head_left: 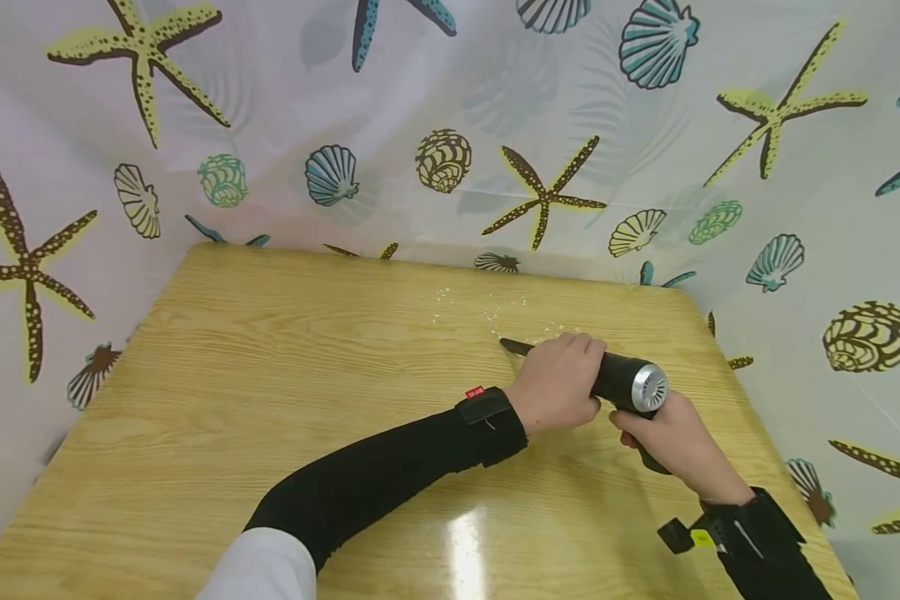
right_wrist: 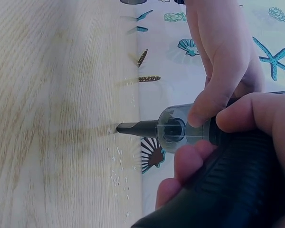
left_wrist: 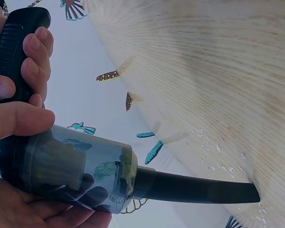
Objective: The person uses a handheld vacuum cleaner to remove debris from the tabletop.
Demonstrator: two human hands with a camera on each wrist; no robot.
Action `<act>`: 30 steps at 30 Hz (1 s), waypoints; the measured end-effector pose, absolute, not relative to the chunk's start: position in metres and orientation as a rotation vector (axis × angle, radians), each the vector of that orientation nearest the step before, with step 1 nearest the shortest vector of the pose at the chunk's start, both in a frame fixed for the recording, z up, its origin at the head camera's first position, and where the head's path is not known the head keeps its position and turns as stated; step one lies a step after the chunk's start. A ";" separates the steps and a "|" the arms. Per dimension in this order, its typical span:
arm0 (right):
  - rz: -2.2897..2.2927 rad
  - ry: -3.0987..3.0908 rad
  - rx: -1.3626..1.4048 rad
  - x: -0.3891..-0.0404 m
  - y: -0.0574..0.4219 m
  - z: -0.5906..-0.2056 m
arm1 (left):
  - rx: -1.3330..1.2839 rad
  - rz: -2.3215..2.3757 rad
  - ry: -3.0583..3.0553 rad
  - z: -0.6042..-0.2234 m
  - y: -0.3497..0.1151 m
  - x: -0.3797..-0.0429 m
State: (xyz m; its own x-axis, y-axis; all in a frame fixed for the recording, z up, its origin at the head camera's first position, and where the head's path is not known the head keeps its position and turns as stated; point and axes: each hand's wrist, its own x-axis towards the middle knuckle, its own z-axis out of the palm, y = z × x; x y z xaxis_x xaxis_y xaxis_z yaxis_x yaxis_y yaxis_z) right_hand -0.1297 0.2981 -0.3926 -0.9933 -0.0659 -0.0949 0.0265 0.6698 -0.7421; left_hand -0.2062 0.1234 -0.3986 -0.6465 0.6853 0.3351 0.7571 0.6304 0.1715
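A black handheld vacuum cleaner [head_left: 621, 379] with a clear dust cup [left_wrist: 102, 166] is held by both hands above the table. My left hand [head_left: 558, 383] grips the body around the dust cup. My right hand [head_left: 678, 442] grips the handle [left_wrist: 21, 52], fingers curled round it. The flat black nozzle [right_wrist: 137, 128] points away from me, its tip at the tabletop among small white scraps [left_wrist: 223, 167]. In the left wrist view, the scraps lie beside and beyond the tip. Part of the vacuum body is hidden by the left hand in the head view.
The wooden table [head_left: 270, 358] has its back edge close to a white curtain [head_left: 420, 92] printed with starfish and shells. The curtain also flanks the table on both sides. More scraps lie near the back edge.
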 end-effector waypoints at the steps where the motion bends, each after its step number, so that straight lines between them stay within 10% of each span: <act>1: -1.235 2.765 -0.033 -0.130 0.298 -0.393 | -1.178 -0.438 -2.614 -0.399 0.124 -0.207; 30: -1.308 2.730 -0.032 -0.143 0.291 -0.400 | -1.121 -0.420 -2.665 -0.400 0.118 -0.218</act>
